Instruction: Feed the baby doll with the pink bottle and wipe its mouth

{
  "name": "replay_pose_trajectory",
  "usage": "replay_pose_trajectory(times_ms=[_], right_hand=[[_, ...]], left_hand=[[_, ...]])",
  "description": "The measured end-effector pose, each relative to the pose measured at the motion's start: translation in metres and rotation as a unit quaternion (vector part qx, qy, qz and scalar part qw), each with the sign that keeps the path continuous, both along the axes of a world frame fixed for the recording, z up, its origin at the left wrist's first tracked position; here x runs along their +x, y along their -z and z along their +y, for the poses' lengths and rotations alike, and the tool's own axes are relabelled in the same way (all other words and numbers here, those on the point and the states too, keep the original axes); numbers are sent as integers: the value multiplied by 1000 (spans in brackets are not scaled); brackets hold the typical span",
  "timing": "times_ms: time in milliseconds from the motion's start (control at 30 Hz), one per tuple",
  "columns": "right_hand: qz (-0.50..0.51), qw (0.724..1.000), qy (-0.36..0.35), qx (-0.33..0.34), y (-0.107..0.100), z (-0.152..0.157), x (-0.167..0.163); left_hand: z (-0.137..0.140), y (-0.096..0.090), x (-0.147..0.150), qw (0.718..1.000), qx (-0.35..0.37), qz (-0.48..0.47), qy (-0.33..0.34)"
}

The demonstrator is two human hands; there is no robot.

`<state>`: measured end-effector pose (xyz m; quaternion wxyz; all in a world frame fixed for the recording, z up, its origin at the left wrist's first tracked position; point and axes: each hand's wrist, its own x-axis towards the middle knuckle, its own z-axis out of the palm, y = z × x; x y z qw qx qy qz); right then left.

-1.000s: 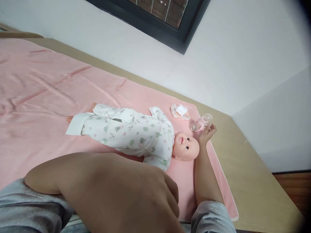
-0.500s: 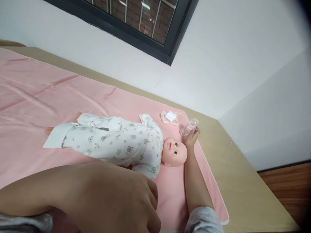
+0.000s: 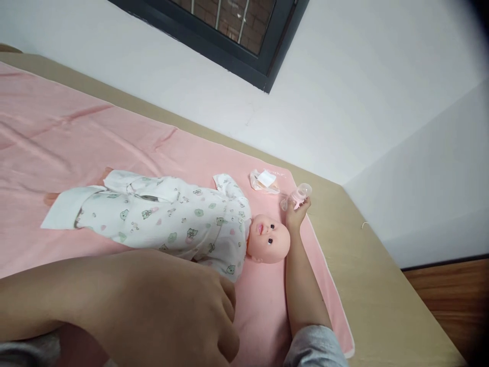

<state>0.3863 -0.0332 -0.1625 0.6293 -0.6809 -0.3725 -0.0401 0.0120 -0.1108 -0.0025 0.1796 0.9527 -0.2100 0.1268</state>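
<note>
Two bare hands are at work, and the left hand (image 3: 160,311) is nearest, its back turned up and its fingers curled under; whether that grip holds anything cannot be told, since its inside is hidden. Beneath lies one pink blanket (image 3: 260,316), spread over one pale wooden surface (image 3: 374,285). Just past the left hand, one doll (image 3: 206,219) lies on its back on the blanket, in white printed clothes, its two feet to the left and its head to the right, close beside the right forearm. Beyond the head, the right hand (image 3: 297,213) has its grip closed around one clear and pink bottle (image 3: 300,194), near the blanket's far right corner; the bottle wears a clear domed cap, and what it contains is too small to make out. A little to the left of the bottle and well apart from the left hand sits one clear plastic bag (image 3: 252,181), with one white square and something orange-tan in or on it. Farthest off are the white wall (image 3: 344,76) and one dark-framed window (image 3: 263,66).
</note>
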Motion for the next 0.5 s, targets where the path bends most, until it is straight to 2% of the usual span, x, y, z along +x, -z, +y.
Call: replay_pose_trajectory(times_ms=[300, 367, 500], right_hand=[[-7, 999, 30, 21, -6, -2, 3], [-13, 999, 39, 32, -13, -2, 2], [-29, 998, 33, 51, -38, -4, -6]], left_hand=[[7, -15, -1, 997, 14, 67, 41], [9, -19, -3, 997, -1, 74, 21], [20, -28, -4, 993, -17, 114, 28]])
